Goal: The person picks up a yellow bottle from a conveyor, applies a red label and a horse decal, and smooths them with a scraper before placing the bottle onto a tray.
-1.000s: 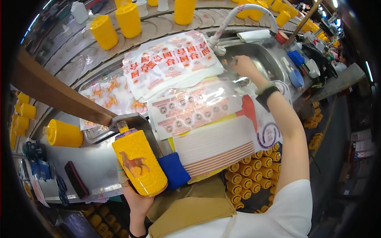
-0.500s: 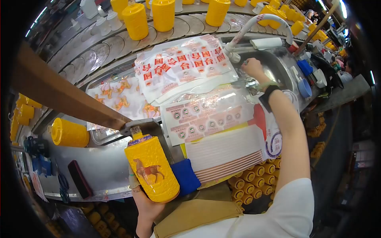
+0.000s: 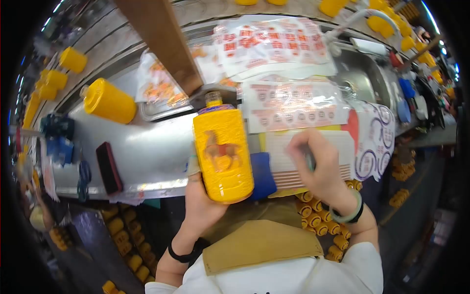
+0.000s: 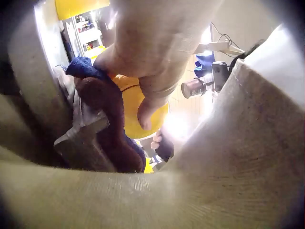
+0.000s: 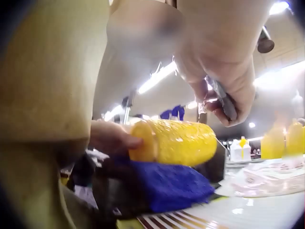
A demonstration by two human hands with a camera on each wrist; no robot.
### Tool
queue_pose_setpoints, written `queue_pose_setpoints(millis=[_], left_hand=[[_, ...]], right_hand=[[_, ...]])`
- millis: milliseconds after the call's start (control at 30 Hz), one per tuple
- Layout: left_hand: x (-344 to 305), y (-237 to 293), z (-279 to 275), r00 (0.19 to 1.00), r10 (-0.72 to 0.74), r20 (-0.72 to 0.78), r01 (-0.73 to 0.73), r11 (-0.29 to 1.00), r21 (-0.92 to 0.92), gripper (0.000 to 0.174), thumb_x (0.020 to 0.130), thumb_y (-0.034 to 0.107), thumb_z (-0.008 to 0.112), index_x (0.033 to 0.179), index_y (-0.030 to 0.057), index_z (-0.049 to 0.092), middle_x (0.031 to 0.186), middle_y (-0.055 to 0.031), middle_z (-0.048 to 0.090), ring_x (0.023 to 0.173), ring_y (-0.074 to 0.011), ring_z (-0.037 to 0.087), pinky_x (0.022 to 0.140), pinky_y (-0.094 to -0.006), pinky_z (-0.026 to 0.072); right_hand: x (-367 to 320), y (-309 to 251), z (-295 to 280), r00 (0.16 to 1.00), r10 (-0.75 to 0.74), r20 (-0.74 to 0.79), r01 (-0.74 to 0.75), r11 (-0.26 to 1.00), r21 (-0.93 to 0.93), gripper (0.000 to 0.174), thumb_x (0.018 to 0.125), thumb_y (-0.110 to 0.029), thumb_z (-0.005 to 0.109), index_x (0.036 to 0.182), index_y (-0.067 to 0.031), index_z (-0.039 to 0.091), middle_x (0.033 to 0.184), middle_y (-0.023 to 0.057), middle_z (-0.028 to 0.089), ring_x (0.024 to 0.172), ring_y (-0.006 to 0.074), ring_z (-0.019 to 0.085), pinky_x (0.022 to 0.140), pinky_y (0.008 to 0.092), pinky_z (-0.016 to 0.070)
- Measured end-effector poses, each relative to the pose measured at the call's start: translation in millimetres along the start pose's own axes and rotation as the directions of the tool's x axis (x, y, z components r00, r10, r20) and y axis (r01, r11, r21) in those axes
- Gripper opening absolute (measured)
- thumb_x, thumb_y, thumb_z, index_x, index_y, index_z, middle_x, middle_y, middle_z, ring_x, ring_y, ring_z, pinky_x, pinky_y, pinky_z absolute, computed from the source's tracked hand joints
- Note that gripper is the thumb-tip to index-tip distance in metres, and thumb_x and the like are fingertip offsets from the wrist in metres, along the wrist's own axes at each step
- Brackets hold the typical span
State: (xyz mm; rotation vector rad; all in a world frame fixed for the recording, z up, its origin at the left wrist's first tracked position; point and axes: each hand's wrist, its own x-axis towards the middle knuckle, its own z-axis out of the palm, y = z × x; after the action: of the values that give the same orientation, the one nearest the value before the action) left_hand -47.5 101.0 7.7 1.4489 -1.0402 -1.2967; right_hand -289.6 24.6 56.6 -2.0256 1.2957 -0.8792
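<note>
My left hand [image 3: 201, 203] grips the lower end of a yellow textured bottle [image 3: 223, 181] with a brown horse picture on its front and a clear neck. The bottle leans, neck away from me, beside a dark support at the foot of the wooden post [image 3: 161, 39]. A blue cloth [image 3: 263, 175] lies under its right side; the right wrist view shows the cloth [image 5: 167, 183] just below the bottle [image 5: 183, 140]. Above the white striped sheet, my right hand [image 3: 323, 166] curls round a small dark flat piece [image 5: 221, 98], its kind unclear.
Printed decal sheets [image 3: 293, 105] lie behind the striped sheet [image 3: 313, 142]. Further right is a metal sink [image 3: 360, 73] with a tap. Another yellow bottle [image 3: 110, 100] and a dark red-edged slab [image 3: 108, 166] are on the metal bench at left. Many yellow bottles [image 3: 320, 215] stand below.
My right hand has come back from the sink toward me and now hovers beside the bottle. The head view has turned left; my left hand keeps its hold on the bottle.
</note>
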Motion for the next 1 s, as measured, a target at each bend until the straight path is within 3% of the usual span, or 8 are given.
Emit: queue_pose_setpoints(millis=[33, 167, 200, 267, 633, 700, 800, 1000], left_hand=[[0, 4, -5, 0.995, 0.074, 0.062, -0.085, 0.975, 0.205, 0.105, 0.067, 0.013, 0.096, 0.151, 0.0000, 0.035, 0.140, -0.0147, 0.055, 0.128, -0.0251, 0.056, 0.107, -0.0377, 0.0474], [-10, 10, -23, 0.962, 0.227, 0.152, -0.256, 0.944, 0.209, 0.112, 0.071, 0.015, 0.095, 0.155, -0.0055, 0.024, 0.150, -0.0203, 0.042, 0.142, -0.0260, 0.043, 0.116, -0.0382, 0.0373], [-11, 15, -21, 0.963, 0.228, 0.146, -0.255, 0.944, 0.209, 0.112, 0.071, 0.015, 0.095, 0.155, -0.0055, 0.024, 0.150, -0.0203, 0.042, 0.142, -0.0260, 0.043, 0.116, -0.0382, 0.0373], [-13, 21, -14, 0.983, 0.111, 0.146, -0.070, 0.962, -0.262, 0.110, 0.081, 0.010, 0.085, 0.161, -0.0023, 0.011, 0.161, -0.0175, 0.030, 0.149, -0.0294, 0.034, 0.120, -0.0431, 0.0316], [0, 19, -14, 0.984, 0.162, 0.076, -0.128, 0.934, -0.335, 0.079, 0.096, 0.005, 0.054, 0.162, -0.0022, 0.012, 0.164, -0.0186, 0.027, 0.152, -0.0296, 0.030, 0.123, -0.0435, 0.0257], [2, 12, -22, 0.991, 0.092, 0.100, -0.012, 0.794, -0.607, 0.076, 0.099, -0.001, 0.049, 0.163, -0.0022, 0.008, 0.163, -0.0181, 0.028, 0.152, -0.0271, 0.029, 0.124, -0.0404, 0.0233], [-2, 15, -14, 0.992, 0.084, 0.093, -0.036, 0.902, -0.431, 0.071, 0.099, 0.010, 0.042, 0.162, -0.0019, 0.013, 0.166, -0.0171, 0.026, 0.153, -0.0286, 0.028, 0.124, -0.0419, 0.0236], [-1, 14, -2, 0.986, 0.168, 0.027, -0.149, 0.929, -0.338, 0.086, 0.091, -0.007, 0.063, 0.162, -0.0006, 0.014, 0.161, -0.0162, 0.032, 0.150, -0.0265, 0.031, 0.122, -0.0407, 0.0270]], right_hand=[[-4, -20, 9, 0.998, 0.044, 0.051, -0.052, 0.984, 0.170, 0.012, 0.088, 0.003, 0.068, 0.095, -0.0012, 0.059, 0.088, 0.0127, 0.059, 0.080, 0.0285, 0.060, 0.071, 0.0378, 0.0483], [-10, -54, 46, 0.986, 0.100, 0.136, -0.151, 0.885, 0.441, 0.012, 0.091, -0.004, 0.070, 0.096, -0.0015, 0.059, 0.088, 0.0097, 0.054, 0.075, 0.0222, 0.052, 0.070, 0.0327, 0.0438], [-11, -54, 55, 0.986, 0.096, 0.140, -0.149, 0.885, 0.442, 0.012, 0.091, -0.004, 0.070, 0.096, -0.0015, 0.059, 0.088, 0.0097, 0.054, 0.075, 0.0222, 0.052, 0.070, 0.0327, 0.0438], [-14, -50, 73, 0.986, 0.162, 0.045, -0.165, 0.884, 0.438, 0.013, 0.091, -0.006, 0.070, 0.095, -0.0013, 0.058, 0.090, 0.0098, 0.051, 0.078, 0.0215, 0.050, 0.073, 0.0322, 0.0425], [-18, -69, 81, 0.979, 0.197, -0.052, -0.161, 0.905, 0.394, 0.015, 0.089, -0.007, 0.073, 0.093, -0.0003, 0.060, 0.093, 0.0091, 0.050, 0.083, 0.0214, 0.050, 0.075, 0.0320, 0.0416], [-16, -71, 85, 0.987, 0.140, -0.079, -0.110, 0.946, 0.305, 0.015, 0.088, -0.007, 0.074, 0.091, -0.0011, 0.061, 0.094, 0.0090, 0.050, 0.085, 0.0216, 0.050, 0.075, 0.0325, 0.0415], [-20, -55, 97, 0.967, 0.215, -0.134, -0.161, 0.931, 0.328, 0.016, 0.088, -0.007, 0.074, 0.092, -0.0022, 0.060, 0.094, 0.0088, 0.050, 0.085, 0.0219, 0.049, 0.075, 0.0324, 0.0414], [-28, -51, 102, 0.943, 0.313, -0.114, -0.240, 0.875, 0.420, 0.020, 0.091, -0.007, 0.072, 0.102, -0.0023, 0.056, 0.095, 0.0058, 0.051, 0.082, 0.0170, 0.046, 0.074, 0.0303, 0.0407]])
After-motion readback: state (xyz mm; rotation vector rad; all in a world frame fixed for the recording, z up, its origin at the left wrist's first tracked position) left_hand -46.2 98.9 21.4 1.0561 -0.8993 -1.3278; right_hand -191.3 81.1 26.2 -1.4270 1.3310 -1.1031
